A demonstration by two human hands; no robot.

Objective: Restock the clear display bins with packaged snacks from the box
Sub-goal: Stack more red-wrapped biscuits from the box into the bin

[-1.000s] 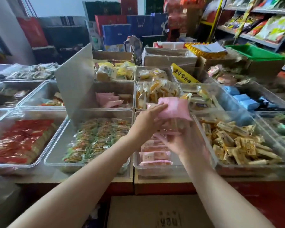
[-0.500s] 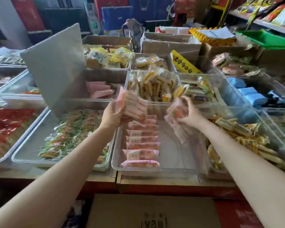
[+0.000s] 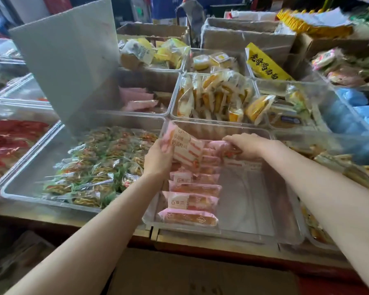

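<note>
My left hand grips a pink snack pack over the clear bin, while my right hand's fingers press another pack down to start a second row.

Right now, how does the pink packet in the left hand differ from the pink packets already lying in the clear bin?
The held pink packet is lifted above the clear bin, tilted, in the grip of the left hand; the row of pink packets lies flat on the bin floor, one behind another. The held packet shows its printed face; the row packets overlap, so mostly their front edges show. Both have the same pink wrapper with a white label.
</note>
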